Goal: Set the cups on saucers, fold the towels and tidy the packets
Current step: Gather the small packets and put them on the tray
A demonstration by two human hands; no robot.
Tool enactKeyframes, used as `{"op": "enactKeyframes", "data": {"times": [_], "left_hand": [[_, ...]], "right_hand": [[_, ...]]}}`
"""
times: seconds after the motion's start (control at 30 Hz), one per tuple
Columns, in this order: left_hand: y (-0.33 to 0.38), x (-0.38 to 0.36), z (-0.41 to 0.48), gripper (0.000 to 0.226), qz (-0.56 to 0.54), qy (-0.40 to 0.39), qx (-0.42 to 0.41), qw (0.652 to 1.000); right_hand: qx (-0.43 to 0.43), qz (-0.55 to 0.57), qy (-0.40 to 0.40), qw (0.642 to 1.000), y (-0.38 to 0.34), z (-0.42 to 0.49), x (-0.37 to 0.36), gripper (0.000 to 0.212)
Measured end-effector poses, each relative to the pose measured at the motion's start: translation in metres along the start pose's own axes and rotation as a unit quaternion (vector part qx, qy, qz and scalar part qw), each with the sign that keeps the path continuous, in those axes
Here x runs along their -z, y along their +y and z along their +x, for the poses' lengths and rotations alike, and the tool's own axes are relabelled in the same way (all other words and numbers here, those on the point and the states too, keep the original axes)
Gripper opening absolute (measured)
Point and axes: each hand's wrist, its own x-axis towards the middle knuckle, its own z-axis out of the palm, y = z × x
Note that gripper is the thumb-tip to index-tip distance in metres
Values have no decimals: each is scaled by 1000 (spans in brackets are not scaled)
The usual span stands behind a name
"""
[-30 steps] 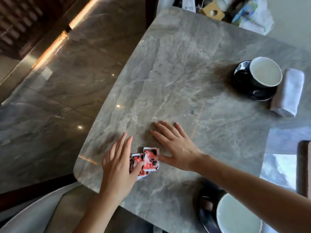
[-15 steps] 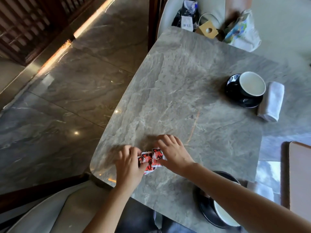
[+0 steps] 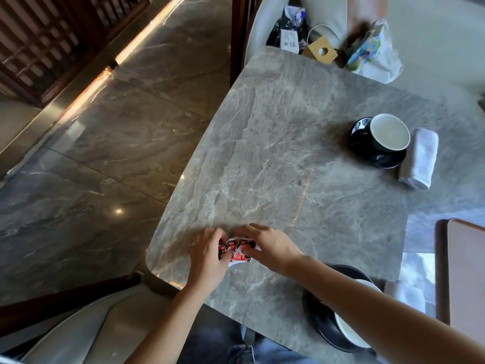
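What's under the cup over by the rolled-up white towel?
A dark saucer sits under the cup, on the grey table. Its rim shows on the left and near sides; the cup covers its middle. The towel lies beside the saucer.

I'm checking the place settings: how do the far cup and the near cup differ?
The far cup shows whole; the near cup is partly hidden under the right forearm. The far cup has a rolled white towel beside its saucer; by the near cup only a blurred pale shape shows. Both are white inside and stand upright on dark saucers.
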Motion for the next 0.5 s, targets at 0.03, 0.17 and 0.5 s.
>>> {"op": "enactKeyframes", "data": {"times": [0.03,0.17,0.5], "left_hand": [[-2,1,0,17,-18,-1,-3,1000],[-9,4,-2,12,-99,-13,6,995],[-1,8,-7,8,-201,65,37,977]], "right_hand": [[-1,-2,10,1000,-1,1,-2,37],[0,-2,43,999,-3,3,-8,30],[-58,138,105,983,1,2,-10,22]]}}
